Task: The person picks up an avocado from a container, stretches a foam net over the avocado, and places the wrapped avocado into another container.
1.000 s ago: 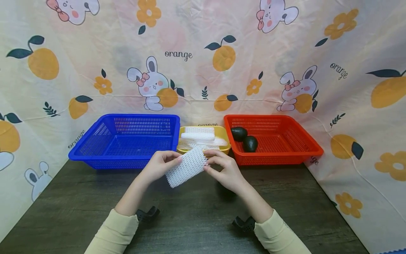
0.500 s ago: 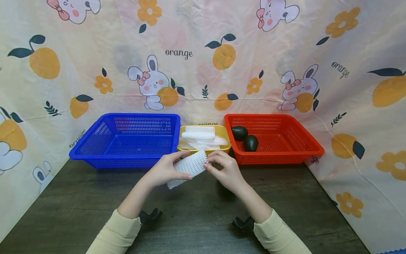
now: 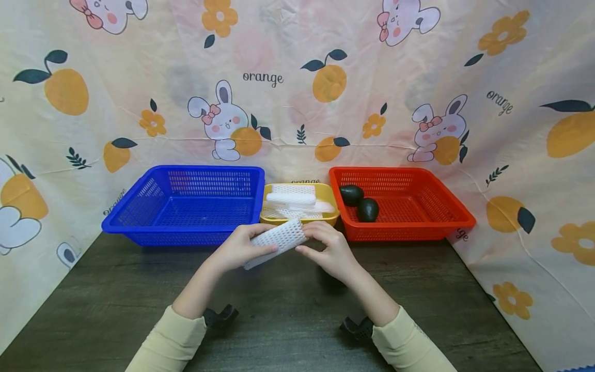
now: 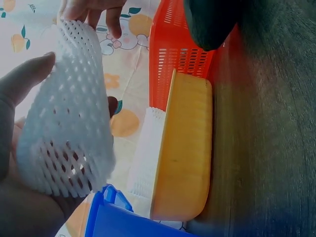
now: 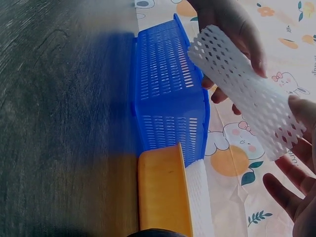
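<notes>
A white foam net sleeve [image 3: 279,238] is held slanted above the table between both hands. My left hand [image 3: 239,249] grips it, thumb across the near side and fingers behind, as the left wrist view shows. At the sleeve's other end my right hand [image 3: 331,250] holds the edge with its fingers, its thumb standing apart from the mesh in the right wrist view. The sleeve looks flattened, its end opening [image 4: 66,170] slightly parted in the left wrist view. A dark green avocado [image 4: 210,22] shows large there, near the table, mostly hidden from the head view by my right hand.
Behind the hands stands a yellow basket [image 3: 327,194] with several more foam sleeves [image 3: 290,199]. A blue basket [image 3: 186,230] is at left. At right, a red basket [image 3: 409,232] contains two avocados [image 3: 368,210]. A patterned cloth [image 3: 288,119] hangs behind.
My left hand has moved its thumb further over the sleeve and its grip has shifted forward. The sleeve has tilted and looks narrower. The right hand stays at its end, its fingers shifting slightly.
</notes>
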Tool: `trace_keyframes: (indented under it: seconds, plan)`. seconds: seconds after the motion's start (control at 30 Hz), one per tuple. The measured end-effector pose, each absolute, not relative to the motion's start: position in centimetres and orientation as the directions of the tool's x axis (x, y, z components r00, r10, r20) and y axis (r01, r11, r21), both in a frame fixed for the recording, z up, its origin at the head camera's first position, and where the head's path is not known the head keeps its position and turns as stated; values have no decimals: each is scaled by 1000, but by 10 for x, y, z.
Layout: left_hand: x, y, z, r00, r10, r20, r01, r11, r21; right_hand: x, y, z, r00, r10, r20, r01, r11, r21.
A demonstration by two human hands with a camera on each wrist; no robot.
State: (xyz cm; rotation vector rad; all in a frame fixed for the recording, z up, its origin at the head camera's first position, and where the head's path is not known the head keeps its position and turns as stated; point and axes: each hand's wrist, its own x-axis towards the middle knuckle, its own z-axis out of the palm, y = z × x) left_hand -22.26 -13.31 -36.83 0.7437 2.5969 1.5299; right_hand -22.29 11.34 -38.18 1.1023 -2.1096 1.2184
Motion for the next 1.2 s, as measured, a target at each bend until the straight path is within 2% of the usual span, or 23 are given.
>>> trace_keyframes:
  seconds: [0.17,0.5,0.7,0.9,1.2]
  plan:
    - [-225,-137,-369,-881,414,229,376,322,869,-224,115,-382,-576,-434,692,-817,292,-497]
    - [-229,-145,-369,-888,360,288,379,214,900,-225,115,-383,-523,-470,711,-852,279,-443]
    - [-230,-154,-365,-904,331,271,348,199,916,-224,115,-384,-501,-489,714,-865,255,-432]
    - [-231,-159,-364,-920,301,252,318,193,928,-223,114,-384,-517,-495,698,-855,255,-452]
    - [-230,-152,-366,-899,356,257,363,274,891,-220,109,-382,-527,-452,720,-849,264,-457]
